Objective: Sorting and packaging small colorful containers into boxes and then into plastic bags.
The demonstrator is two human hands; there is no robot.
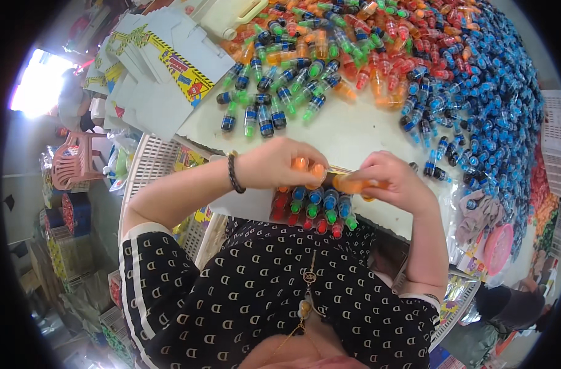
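Close to my body at the table's edge is an open display box (250, 202) with a white flap at its left. Rows of small plastic bottles (314, 210) with blue, green and red ends fill its near part. My left hand (279, 161) is closed around small orange bottles (318, 173) over the box's far left side. On the right, my right hand (396, 179) grips another orange bottle (354, 184), slightly blurred, above the box's far right corner. Fingers hide part of the box's far row, so how many bottles each hand holds cannot be told.
Loose green-and-dark bottles (283, 95) lie beyond my hands. Behind them rises a heap of orange and red bottles (385, 61), with a large blue pile (496, 92) at right. Flat printed cardboard sheets (151, 67) are stacked at left. A cloth (479, 216) and pink basin (499, 248) sit at right.
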